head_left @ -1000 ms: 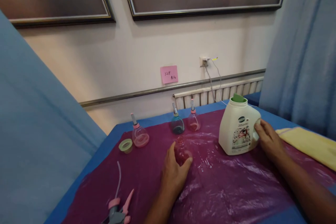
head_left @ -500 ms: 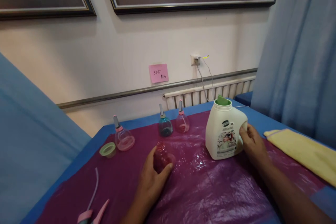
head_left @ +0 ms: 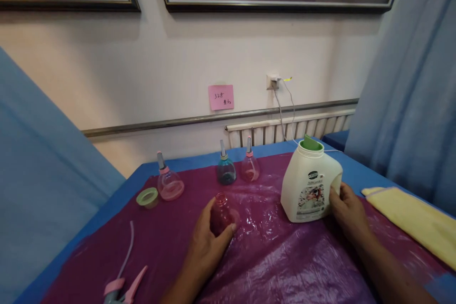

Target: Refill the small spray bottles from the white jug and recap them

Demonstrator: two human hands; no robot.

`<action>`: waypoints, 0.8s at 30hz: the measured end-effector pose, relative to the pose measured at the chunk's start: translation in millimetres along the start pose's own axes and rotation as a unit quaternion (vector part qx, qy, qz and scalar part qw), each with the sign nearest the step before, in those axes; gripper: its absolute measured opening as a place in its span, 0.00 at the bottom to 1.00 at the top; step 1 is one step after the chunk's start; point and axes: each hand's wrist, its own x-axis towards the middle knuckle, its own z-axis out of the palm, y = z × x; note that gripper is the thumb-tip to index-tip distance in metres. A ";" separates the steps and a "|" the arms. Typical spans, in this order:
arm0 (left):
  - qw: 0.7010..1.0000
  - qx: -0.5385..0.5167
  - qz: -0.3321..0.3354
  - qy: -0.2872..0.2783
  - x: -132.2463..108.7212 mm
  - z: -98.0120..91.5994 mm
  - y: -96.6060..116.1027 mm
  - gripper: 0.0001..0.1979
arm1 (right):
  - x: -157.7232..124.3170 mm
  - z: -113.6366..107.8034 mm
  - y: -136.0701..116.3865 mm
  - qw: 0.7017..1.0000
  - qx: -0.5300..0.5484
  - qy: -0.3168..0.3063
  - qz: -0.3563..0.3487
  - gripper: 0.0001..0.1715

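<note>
My left hand (head_left: 208, 242) is wrapped around a small round red bottle (head_left: 221, 214) with an open neck, standing on the purple plastic sheet (head_left: 278, 261). My right hand (head_left: 347, 209) grips the handle of a white detergent jug (head_left: 308, 187) with an open green spout. The jug stands upright on the sheet, to the right of the red bottle.
A pink spray bottle (head_left: 169, 184), a teal one (head_left: 225, 171) and another pink one (head_left: 250, 168) stand at the back. A green cap (head_left: 147, 197) lies at the left. A pink trigger sprayer with tube (head_left: 123, 285) lies near the front. A yellow cloth (head_left: 413, 216) is at the right.
The view has shifted a little between frames. Both hands keep their holds on the red bottle and the jug, which stay in place on the sheet.
</note>
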 end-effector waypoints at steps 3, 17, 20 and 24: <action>1.000 -0.003 0.004 -0.020 -2.8 -0.1 -2.0 0.47 | 2.8 -2.0 6.5 1.000 -0.017 0.002 -0.004 0.30; 0.998 0.003 0.042 -0.053 -5.0 6.1 -13.6 0.45 | -4.9 -5.1 -2.1 0.981 -0.176 0.070 -0.045 0.29; 0.997 -0.004 0.051 -0.052 -6.9 7.0 -12.3 0.45 | -7.4 -4.5 -5.4 0.980 -0.178 0.072 -0.048 0.30; 0.996 -0.005 0.075 -0.048 -10.3 8.0 -11.9 0.44 | -9.6 -4.6 -5.8 0.980 -0.178 0.071 -0.054 0.26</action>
